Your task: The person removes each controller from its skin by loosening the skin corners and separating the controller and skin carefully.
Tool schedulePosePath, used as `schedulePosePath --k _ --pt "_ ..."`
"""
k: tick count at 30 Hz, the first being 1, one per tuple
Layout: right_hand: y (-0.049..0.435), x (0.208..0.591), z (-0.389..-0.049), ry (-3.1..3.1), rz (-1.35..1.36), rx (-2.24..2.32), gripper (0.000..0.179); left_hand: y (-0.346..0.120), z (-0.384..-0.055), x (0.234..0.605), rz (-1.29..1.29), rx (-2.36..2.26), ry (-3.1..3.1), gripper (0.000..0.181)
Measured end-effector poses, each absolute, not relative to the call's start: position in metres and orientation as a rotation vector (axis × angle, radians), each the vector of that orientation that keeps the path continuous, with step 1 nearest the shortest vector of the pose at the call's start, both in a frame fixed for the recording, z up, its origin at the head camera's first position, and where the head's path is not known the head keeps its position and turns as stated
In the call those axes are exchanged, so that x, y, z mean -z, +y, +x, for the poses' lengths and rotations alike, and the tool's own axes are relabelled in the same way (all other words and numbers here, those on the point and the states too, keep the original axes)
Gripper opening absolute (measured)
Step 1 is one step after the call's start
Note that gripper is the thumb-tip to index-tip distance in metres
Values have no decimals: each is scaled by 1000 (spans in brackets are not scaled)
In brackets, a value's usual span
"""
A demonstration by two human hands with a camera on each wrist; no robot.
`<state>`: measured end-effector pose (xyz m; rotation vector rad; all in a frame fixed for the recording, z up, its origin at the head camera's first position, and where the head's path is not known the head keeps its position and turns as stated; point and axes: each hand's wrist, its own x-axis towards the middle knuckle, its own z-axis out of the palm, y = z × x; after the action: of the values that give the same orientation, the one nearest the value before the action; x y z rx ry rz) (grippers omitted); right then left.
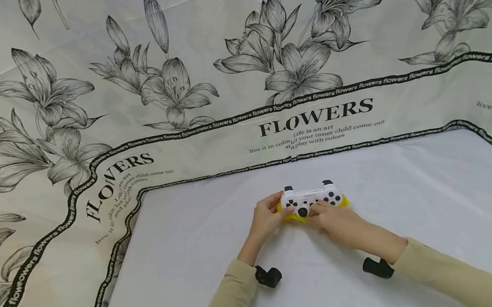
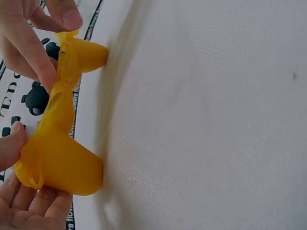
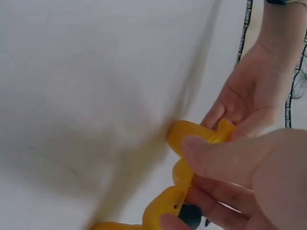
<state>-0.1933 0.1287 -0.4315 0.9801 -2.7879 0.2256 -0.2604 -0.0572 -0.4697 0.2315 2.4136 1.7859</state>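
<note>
A white game controller (image 1: 300, 197) with black buttons and thumbsticks is held low over the table, its near edge toward me. A yellow flexible cover (image 2: 72, 165) wraps its underside and handles, and some loose edge shows along the front. My left hand (image 1: 266, 220) grips the controller's left end, thumb on top and fingers beneath the cover. Across the front middle, my right hand (image 1: 337, 220) pinches the cover's edge, thumb outside and fingers on the controller's face by the thumbsticks. In the right wrist view, the right thumb (image 3: 216, 158) lies over the yellow cover.
A white cloth covers the table (image 1: 193, 245). Behind and to the sides hangs a curtain (image 1: 207, 148) printed with flowers and lettering. Black devices (image 1: 269, 276) stick out at both wrists, beside the beige sleeves.
</note>
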Motion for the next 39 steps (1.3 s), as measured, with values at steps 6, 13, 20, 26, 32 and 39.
schedulePosePath --k 6,13,20,26,32,39 --pt "131 419 -193 -2851 1062 -169 40 -55 -262 472 283 -1808 2414 51" --pt "143 417 -200 -2773 900 -446 16 -56 -262 472 315 -1842 2369 52" --pt "173 416 -213 -2659 641 -784 17 -61 -253 465 340 -1852 2358 53" --pt "200 418 -221 -2767 416 -881 40 -60 -253 468 282 -1854 2381 53" --pt "210 422 -222 -3089 345 -1254 58 -60 -245 468 220 -1766 2489 52" --pt "211 429 -224 -3180 84 -1527 66 -61 -239 470 33 -1704 2593 49"
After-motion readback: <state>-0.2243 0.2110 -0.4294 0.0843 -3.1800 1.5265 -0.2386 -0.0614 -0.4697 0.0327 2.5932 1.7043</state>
